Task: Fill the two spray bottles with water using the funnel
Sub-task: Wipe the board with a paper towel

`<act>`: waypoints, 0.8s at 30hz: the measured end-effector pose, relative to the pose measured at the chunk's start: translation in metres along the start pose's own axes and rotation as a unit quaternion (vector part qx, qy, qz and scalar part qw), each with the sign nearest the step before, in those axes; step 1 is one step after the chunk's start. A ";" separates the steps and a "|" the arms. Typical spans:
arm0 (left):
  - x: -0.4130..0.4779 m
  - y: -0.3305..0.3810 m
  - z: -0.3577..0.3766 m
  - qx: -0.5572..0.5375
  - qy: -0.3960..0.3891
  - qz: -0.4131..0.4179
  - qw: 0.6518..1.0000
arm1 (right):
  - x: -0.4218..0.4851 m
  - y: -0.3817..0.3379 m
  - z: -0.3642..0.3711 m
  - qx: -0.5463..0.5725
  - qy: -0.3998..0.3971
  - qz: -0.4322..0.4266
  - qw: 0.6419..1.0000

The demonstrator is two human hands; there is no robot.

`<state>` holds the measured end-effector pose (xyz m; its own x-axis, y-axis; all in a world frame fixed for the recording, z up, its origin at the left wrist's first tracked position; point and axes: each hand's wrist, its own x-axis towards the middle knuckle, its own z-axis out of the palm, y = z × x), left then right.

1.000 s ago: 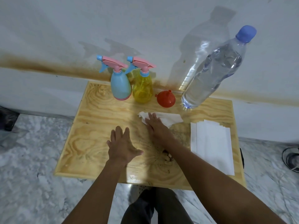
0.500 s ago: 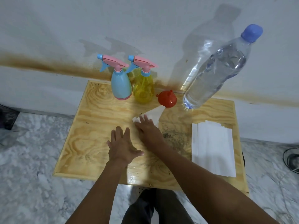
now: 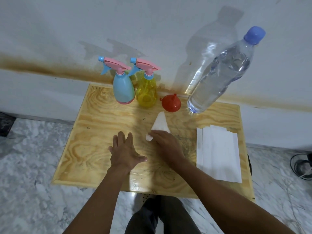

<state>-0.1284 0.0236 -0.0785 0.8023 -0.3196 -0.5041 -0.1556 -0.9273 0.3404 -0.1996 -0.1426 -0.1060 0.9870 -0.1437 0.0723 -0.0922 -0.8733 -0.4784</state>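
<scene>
A blue spray bottle and a yellow spray bottle, both with pink trigger heads on, stand side by side at the back of the wooden table. A red funnel lies mouth-down to their right. A large clear water bottle with a blue cap stands at the back right. My right hand presses a crumpled white tissue onto the tabletop. My left hand lies flat on the wood, fingers spread, holding nothing.
A stack of white tissues lies on the table's right side. The table stands against a stained white wall. Marble floor surrounds it, with cables at the far right. My legs show below the front edge.
My right hand has dragged the tissue leftward and toward me across the wood, and the tissue has swung to point at the funnel. My left hand has stayed in place.
</scene>
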 end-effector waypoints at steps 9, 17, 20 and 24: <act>0.000 0.000 0.000 0.010 -0.001 0.003 1.000 | -0.013 -0.003 0.010 -0.004 -0.035 0.024 0.999; 0.005 -0.003 0.005 0.020 -0.001 0.006 1.000 | -0.028 0.006 -0.002 -0.048 0.012 0.057 0.997; 0.004 -0.003 0.003 0.014 -0.004 0.010 1.000 | -0.022 0.013 0.004 -0.086 0.013 0.087 0.992; 0.004 -0.004 0.004 0.010 0.000 0.013 1.000 | -0.032 0.006 0.008 -0.054 0.003 0.105 0.993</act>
<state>-0.1264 0.0249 -0.0848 0.7978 -0.3436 -0.4955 -0.1880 -0.9225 0.3371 -0.2311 -0.1394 -0.1186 0.9435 -0.3310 -0.0130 -0.3099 -0.8683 -0.3874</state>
